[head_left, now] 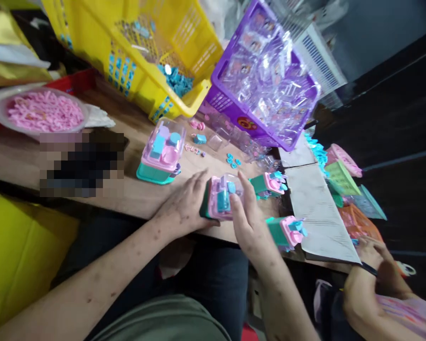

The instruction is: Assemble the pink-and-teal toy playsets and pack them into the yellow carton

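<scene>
Between both hands, near the table's front edge, is a small toy box (223,202) with a pink tray, blue and purple pieces and a clear lid. My left hand (186,203) grips its left side, thumb low at the front. My right hand (246,215) closes round the right side, fingers on the lid. A similar lidded toy box (162,154) with a green base stands to the left. Right of my hands are two green and pink toy boxes, one farther back (270,183) and one nearer (287,230), with blue pieces sticking out.
A yellow basket (145,80) with blue parts and a purple basket (230,102) of clear packages stand behind. Small blue rings (233,161) and pink bits lie on the table (128,196). A bowl of pink parts (46,113) is left; a co-worker's hand (371,251) is right.
</scene>
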`<move>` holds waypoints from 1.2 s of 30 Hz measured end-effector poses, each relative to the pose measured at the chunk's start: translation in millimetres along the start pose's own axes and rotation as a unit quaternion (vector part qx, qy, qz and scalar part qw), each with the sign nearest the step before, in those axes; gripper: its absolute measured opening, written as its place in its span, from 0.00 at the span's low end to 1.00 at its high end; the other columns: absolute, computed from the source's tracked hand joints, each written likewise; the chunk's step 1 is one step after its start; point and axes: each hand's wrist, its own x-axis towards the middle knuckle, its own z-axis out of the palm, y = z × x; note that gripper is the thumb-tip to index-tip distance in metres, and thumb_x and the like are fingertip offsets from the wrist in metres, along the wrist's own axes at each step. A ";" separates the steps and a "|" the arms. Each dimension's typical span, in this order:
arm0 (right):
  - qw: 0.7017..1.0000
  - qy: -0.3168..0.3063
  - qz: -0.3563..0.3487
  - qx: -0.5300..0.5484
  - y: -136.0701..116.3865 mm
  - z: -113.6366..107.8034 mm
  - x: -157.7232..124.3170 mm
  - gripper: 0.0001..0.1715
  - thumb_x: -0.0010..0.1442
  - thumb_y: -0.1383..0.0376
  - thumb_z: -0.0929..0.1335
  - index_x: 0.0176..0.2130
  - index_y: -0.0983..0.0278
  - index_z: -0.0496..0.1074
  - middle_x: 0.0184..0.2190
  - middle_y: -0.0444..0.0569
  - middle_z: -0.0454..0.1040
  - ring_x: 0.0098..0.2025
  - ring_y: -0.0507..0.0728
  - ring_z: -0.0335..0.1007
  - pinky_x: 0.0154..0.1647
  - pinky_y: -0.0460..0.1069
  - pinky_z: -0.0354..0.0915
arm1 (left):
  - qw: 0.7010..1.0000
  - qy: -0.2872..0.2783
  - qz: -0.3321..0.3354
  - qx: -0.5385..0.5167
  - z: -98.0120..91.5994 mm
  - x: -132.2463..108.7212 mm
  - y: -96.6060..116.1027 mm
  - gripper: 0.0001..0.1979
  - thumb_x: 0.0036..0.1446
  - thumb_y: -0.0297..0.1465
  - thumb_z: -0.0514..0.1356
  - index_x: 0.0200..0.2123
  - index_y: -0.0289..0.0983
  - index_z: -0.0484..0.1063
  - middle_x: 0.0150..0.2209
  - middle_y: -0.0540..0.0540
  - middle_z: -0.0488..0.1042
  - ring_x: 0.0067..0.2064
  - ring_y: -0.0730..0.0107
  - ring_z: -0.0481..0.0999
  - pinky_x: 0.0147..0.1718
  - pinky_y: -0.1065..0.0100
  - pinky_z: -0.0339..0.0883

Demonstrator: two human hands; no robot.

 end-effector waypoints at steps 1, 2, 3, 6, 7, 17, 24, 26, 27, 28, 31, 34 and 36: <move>0.999 0.005 0.023 0.028 -2.9 9.7 0.4 0.39 0.85 0.46 0.60 0.83 0.61 0.54 0.81 0.62 0.63 0.83 0.66 0.58 0.82 0.69 0.62 | 0.998 0.032 0.013 0.046 -4.7 -3.1 5.8 0.68 0.57 0.42 0.82 0.83 0.37 0.38 0.79 0.21 0.59 0.81 0.28 0.61 0.75 0.32 0.66; 0.998 0.000 0.036 0.056 -7.7 20.2 4.2 0.40 0.84 0.46 0.60 0.83 0.61 0.54 0.80 0.61 0.64 0.83 0.65 0.59 0.82 0.67 0.62 | 0.993 0.062 0.035 0.090 -10.2 -5.9 11.6 0.64 0.63 0.40 0.78 0.84 0.38 0.37 0.80 0.21 0.58 0.82 0.29 0.59 0.76 0.31 0.64; 0.996 -0.011 0.038 0.084 -13.9 30.2 11.5 0.40 0.84 0.46 0.60 0.83 0.60 0.54 0.79 0.60 0.67 0.82 0.64 0.61 0.82 0.65 0.63 | 0.986 0.085 0.064 0.129 -16.5 -7.8 16.3 0.58 0.68 0.37 0.74 0.84 0.39 0.37 0.80 0.23 0.59 0.83 0.31 0.58 0.77 0.31 0.62; 0.985 -0.057 0.007 0.162 -26.0 41.3 43.6 0.37 0.83 0.49 0.60 0.83 0.56 0.56 0.76 0.54 0.71 0.79 0.60 0.66 0.81 0.60 0.66 | 0.962 0.090 0.149 0.210 -39.5 -2.8 17.2 0.44 0.73 0.27 0.65 0.84 0.44 0.47 0.77 0.29 0.66 0.81 0.34 0.64 0.77 0.30 0.61; 0.986 -0.044 -0.006 0.163 -23.0 35.4 51.4 0.35 0.83 0.51 0.61 0.81 0.56 0.59 0.75 0.53 0.72 0.78 0.59 0.68 0.79 0.59 0.67 | 0.956 0.086 0.162 0.229 -47.6 2.8 13.0 0.42 0.73 0.26 0.64 0.82 0.46 0.52 0.76 0.31 0.69 0.80 0.33 0.66 0.77 0.28 0.62; 0.940 0.180 0.219 -0.192 172.2 -84.9 -66.0 0.35 0.60 0.42 0.73 0.55 0.62 0.83 0.51 0.65 0.80 0.62 0.83 0.79 0.63 0.81 0.74 | 0.963 0.128 0.150 0.183 -49.1 12.7 44.0 0.29 0.69 0.24 0.65 0.70 0.43 0.65 0.62 0.36 0.80 0.67 0.42 0.81 0.71 0.37 0.75; 0.997 -0.014 -0.051 -0.051 91.5 -73.7 -46.0 0.43 0.73 0.48 0.75 0.79 0.46 0.64 0.77 0.58 0.68 0.77 0.72 0.69 0.70 0.71 0.76 | 0.990 -0.137 0.035 -0.027 27.9 10.0 38.6 0.78 0.49 0.43 0.85 0.83 0.47 0.31 0.83 0.25 0.53 0.83 0.24 0.57 0.75 0.24 0.67; 0.996 -0.018 -0.086 -0.002 67.0 -75.0 -3.2 0.34 0.78 0.51 0.71 0.77 0.49 0.67 0.72 0.56 0.76 0.71 0.68 0.77 0.65 0.66 0.80 | 0.986 -0.151 -0.019 -0.070 35.8 13.4 28.3 0.78 0.49 0.43 0.85 0.84 0.47 0.32 0.83 0.24 0.52 0.83 0.24 0.56 0.76 0.24 0.64; 0.995 -0.009 -0.092 0.022 60.9 -72.3 23.8 0.27 0.80 0.53 0.70 0.73 0.52 0.71 0.66 0.56 0.80 0.64 0.66 0.83 0.60 0.63 0.83 | 0.984 -0.147 -0.041 -0.089 37.9 14.6 24.3 0.75 0.51 0.42 0.84 0.84 0.47 0.34 0.82 0.25 0.55 0.83 0.27 0.59 0.77 0.25 0.64; 0.996 -0.013 -0.080 0.037 58.3 -66.3 53.2 0.21 0.81 0.54 0.69 0.68 0.54 0.75 0.62 0.55 0.83 0.58 0.63 0.85 0.54 0.59 0.83 | 0.984 -0.140 -0.052 -0.102 39.4 15.4 21.4 0.71 0.53 0.40 0.83 0.84 0.47 0.36 0.81 0.27 0.57 0.82 0.30 0.61 0.77 0.27 0.64; 0.994 -0.090 -0.054 0.037 63.3 -28.7 142.9 0.24 0.77 0.58 0.72 0.68 0.59 0.75 0.62 0.56 0.83 0.52 0.60 0.85 0.50 0.55 0.80 | 0.991 -0.090 -0.041 -0.089 44.9 13.1 17.7 0.70 0.51 0.33 0.81 0.83 0.51 0.36 0.81 0.30 0.58 0.81 0.32 0.62 0.77 0.30 0.66; 0.992 -0.123 -0.033 -0.005 74.4 19.3 208.6 0.35 0.65 0.65 0.81 0.67 0.60 0.76 0.62 0.58 0.83 0.61 0.66 0.80 0.61 0.58 0.75 | 0.997 -0.040 -0.047 -0.039 57.8 7.3 21.7 0.81 0.40 0.43 0.87 0.82 0.53 0.35 0.80 0.28 0.54 0.81 0.22 0.59 0.75 0.23 0.66; 0.992 -0.126 -0.020 -0.011 83.0 41.5 230.5 0.41 0.56 0.70 0.83 0.66 0.61 0.77 0.51 0.56 0.86 0.56 0.68 0.82 0.58 0.58 0.74 | 0.997 -0.024 -0.076 -0.007 69.1 6.4 28.7 0.85 0.34 0.59 0.87 0.82 0.50 0.36 0.79 0.25 0.56 0.79 0.15 0.61 0.72 0.18 0.67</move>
